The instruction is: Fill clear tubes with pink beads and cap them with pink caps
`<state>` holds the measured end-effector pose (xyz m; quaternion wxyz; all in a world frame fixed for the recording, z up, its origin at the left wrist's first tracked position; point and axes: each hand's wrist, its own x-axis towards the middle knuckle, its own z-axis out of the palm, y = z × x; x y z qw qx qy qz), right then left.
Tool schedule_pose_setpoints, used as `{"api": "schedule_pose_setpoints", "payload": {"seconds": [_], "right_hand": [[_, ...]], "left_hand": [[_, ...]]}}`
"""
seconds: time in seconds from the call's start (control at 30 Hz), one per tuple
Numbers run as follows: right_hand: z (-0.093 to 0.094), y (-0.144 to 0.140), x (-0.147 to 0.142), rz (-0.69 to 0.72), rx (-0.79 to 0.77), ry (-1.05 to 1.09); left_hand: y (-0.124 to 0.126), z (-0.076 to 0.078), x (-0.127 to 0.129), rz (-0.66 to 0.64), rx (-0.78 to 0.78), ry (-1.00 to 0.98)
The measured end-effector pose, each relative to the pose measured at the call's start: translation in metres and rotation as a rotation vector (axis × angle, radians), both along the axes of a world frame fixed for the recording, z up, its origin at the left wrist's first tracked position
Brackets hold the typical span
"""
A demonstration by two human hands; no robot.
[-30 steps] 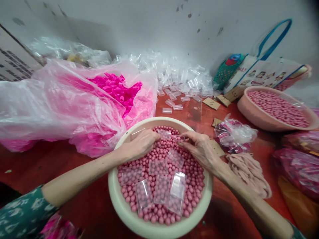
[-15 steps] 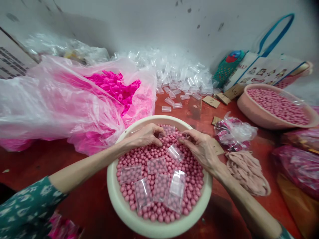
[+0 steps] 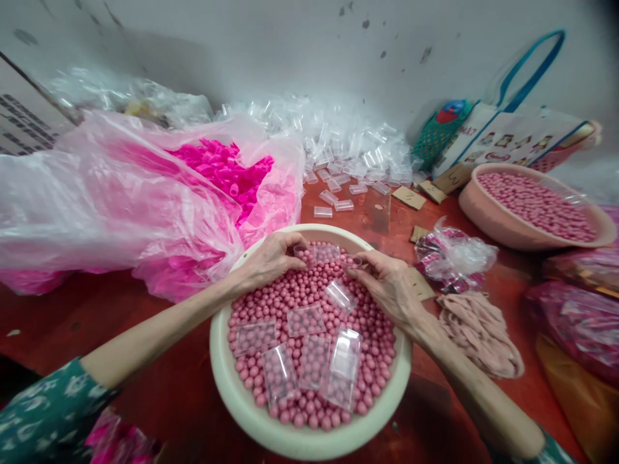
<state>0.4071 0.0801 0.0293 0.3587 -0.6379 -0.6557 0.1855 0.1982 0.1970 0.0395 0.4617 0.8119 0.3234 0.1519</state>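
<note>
Reaching into a round cream plastic basin (image 3: pixel 309 446) full of round pink beads (image 3: pixel 300 290), we have 2 hands over its far part. Our L hand (image 3: pixel 273 259) has thumb & forefinger a little apart, w/ a small clear plastic piece (image 3: pixel 303 252) betw. them. Our R hand (image 3: pixel 389 277) pinches another clear plastic piece (image 3: pixel 353 261), fingertips nearly closed. Betw. them, 1 flat clear plastic case (image 3: pixel 327 254) lies on the beads; more rectangular clear cases (image 3: pixel 279 372) lie nearer us. Beyond, to L, a translucent pink plastic bag (image 3: pixel 97 206) holds bright-pink plastic parts (image 3: pixel 236 171).
</note>
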Motion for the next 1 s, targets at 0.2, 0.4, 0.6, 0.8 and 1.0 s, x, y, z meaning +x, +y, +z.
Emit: {"api": "schedule_pose_setpoints", "payload": {"seconds": [0.2, 0.4, 0.6, 0.8, 1.0], "right_hand": [[-0.001, 0.001, -0.001, -0.022, 0.007, -0.051], [-0.006, 0.003, 0.002, 0.009, -0.006, -0.109], [-0.008, 0.004, 0.001, 0.014, -0.001, -0.117], [-0.003, 0.000, -0.001, 0.012, -0.004, -0.116], [-0.005, -0.001, 0.000, 0.000, -0.004, -0.139]], "left_hand": [[0.000, 0.003, 0.000, -0.060, 0.200, 0.113], [0.000, 0.004, 0.001, -0.251, 0.306, 0.224], [-0.010, 0.001, 0.011, -0.407, 0.277, 0.203], [-0.002, -0.002, 0.019, -0.389, 0.163, 0.136], [0.009, -0.002, 0.019, -0.333, -0.016, 0.108]]}}
